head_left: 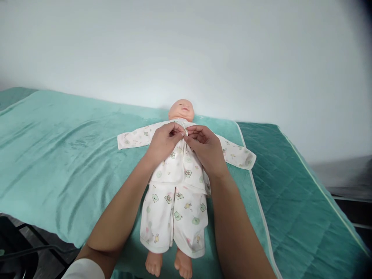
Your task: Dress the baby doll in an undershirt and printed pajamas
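Note:
A baby doll (182, 110) lies on its back, head toward the wall and bare feet toward me. It wears a white pyjama top (171, 170) and matching pyjama trousers (188, 217), both printed with small animals. Over the upper chest, my left hand (167, 139) pinches the left side of the top's front opening between thumb and fingers. My right hand (206, 147) pinches the right side close beside it, the fingertips of both hands almost meeting. Whatever fastener lies between the fingertips is too small to make out. Both sleeves stretch out sideways, no doll hands showing at the cuffs.
A light green blanket (58, 155) with soft folds covers the bed beneath the doll. To the right, a darker quilted cover (296, 193) shows past the blanket's white edge. A pale wall (186, 50) stands behind. A dark chair-like object (17, 248) is at lower left.

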The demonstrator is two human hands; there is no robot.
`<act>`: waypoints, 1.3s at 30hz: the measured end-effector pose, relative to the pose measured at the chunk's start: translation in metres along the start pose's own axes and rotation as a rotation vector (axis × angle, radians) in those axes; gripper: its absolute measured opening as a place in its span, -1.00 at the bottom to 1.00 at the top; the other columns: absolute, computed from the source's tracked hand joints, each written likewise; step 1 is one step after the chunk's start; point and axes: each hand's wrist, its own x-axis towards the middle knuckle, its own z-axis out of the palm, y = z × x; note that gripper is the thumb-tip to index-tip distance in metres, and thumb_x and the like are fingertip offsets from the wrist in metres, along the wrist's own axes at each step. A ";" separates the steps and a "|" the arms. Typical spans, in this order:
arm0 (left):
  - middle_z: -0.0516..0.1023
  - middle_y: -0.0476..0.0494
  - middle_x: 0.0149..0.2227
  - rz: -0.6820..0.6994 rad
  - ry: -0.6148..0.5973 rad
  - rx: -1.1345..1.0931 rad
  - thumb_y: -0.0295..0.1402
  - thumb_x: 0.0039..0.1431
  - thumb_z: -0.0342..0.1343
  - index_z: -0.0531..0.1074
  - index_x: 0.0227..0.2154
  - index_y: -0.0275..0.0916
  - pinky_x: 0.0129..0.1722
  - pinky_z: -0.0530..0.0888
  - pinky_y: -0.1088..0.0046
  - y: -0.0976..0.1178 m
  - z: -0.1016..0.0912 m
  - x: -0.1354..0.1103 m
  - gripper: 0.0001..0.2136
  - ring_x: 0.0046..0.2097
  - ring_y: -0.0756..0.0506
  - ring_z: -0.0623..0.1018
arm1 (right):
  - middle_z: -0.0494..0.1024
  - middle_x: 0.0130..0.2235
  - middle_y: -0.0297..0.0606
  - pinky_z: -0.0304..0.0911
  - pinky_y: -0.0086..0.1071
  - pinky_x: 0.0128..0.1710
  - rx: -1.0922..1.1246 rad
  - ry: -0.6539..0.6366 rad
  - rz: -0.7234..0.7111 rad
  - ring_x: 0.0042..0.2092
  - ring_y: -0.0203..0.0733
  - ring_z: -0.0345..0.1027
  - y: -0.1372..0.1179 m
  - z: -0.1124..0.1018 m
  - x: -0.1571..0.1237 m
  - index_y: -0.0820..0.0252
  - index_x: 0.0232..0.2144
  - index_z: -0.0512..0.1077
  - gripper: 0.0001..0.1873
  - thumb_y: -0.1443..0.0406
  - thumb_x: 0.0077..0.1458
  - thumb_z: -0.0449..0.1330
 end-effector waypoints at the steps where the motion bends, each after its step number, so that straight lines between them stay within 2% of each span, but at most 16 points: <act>1: 0.56 -0.03 -0.34 0.000 0.004 -0.002 -0.38 0.20 0.14 0.49 -0.38 -0.22 -0.22 0.39 0.41 0.000 0.000 0.000 -0.93 -0.28 -0.02 0.49 | 0.56 -0.20 -0.30 0.37 -0.35 -0.21 0.001 0.002 -0.005 -0.22 -0.25 0.43 0.000 0.000 0.000 0.11 -0.21 0.50 -0.74 0.23 0.00 0.36; 6: 0.56 -0.03 -0.33 -0.009 0.012 -0.006 -0.36 0.20 0.14 0.49 -0.36 -0.22 -0.22 0.38 0.44 0.001 0.000 -0.001 -0.93 -0.28 -0.02 0.48 | 0.57 -0.19 -0.32 0.38 -0.35 -0.16 0.025 -0.004 -0.002 -0.22 -0.28 0.45 0.002 -0.002 0.000 0.10 -0.20 0.51 -0.72 0.28 -0.04 0.37; 11: 0.55 -0.03 -0.34 -0.013 0.022 -0.017 -0.36 0.17 0.16 0.49 -0.37 -0.22 -0.22 0.38 0.44 -0.002 0.000 0.000 -0.94 -0.28 -0.02 0.49 | 0.58 -0.23 -0.33 0.35 -0.37 -0.25 0.043 -0.011 0.024 -0.27 -0.28 0.44 0.001 -0.003 -0.001 0.08 -0.22 0.52 -0.71 0.26 -0.05 0.39; 18: 0.57 -0.02 -0.37 -0.063 0.052 -0.037 -0.38 0.12 0.18 0.49 -0.43 -0.23 -0.27 0.38 0.45 0.001 -0.001 -0.001 -0.94 -0.30 -0.02 0.51 | 0.57 -0.28 -0.34 0.29 -0.38 -0.36 -0.050 -0.003 0.046 -0.33 -0.27 0.41 -0.003 -0.002 -0.003 0.07 -0.20 0.51 -0.69 0.26 -0.05 0.39; 25: 0.58 -0.05 -0.35 -0.083 0.014 -0.041 -0.41 0.11 0.15 0.50 -0.43 -0.24 -0.25 0.38 0.44 0.004 -0.005 -0.003 -0.93 -0.29 -0.02 0.50 | 0.55 -0.37 -0.37 0.30 -0.38 -0.38 -0.151 -0.021 0.057 -0.37 -0.25 0.42 -0.009 0.001 -0.007 0.08 -0.17 0.49 -0.68 0.26 -0.04 0.35; 31: 0.57 -0.04 -0.35 -0.107 -0.043 0.009 -0.34 0.17 0.14 0.47 -0.43 -0.24 -0.24 0.38 0.43 0.015 -0.008 -0.006 -0.89 -0.28 -0.02 0.51 | 0.58 -0.21 -0.30 0.38 -0.33 -0.30 -0.257 -0.015 -0.010 -0.33 -0.25 0.46 -0.013 0.004 -0.007 0.09 -0.15 0.49 -0.69 0.29 -0.01 0.29; 36: 0.58 -0.06 -0.32 -0.126 0.038 0.001 -0.36 0.10 0.21 0.47 -0.40 -0.23 -0.23 0.42 0.43 0.013 -0.002 -0.005 -0.94 -0.25 -0.04 0.54 | 0.55 -0.10 -0.27 0.42 -0.28 -0.22 -0.388 0.002 -0.108 -0.32 -0.27 0.48 -0.015 0.009 -0.009 0.09 -0.15 0.47 -0.72 0.35 0.03 0.22; 39: 0.57 -0.03 -0.33 -0.132 0.048 -0.061 -0.40 0.07 0.20 0.46 -0.35 -0.21 -0.25 0.44 0.43 0.010 0.001 -0.005 -0.93 -0.27 -0.04 0.55 | 0.52 -0.08 -0.28 0.43 -0.28 -0.22 -0.435 0.009 -0.134 -0.32 -0.27 0.49 -0.017 0.012 -0.011 0.09 -0.13 0.46 -0.69 0.39 0.03 0.21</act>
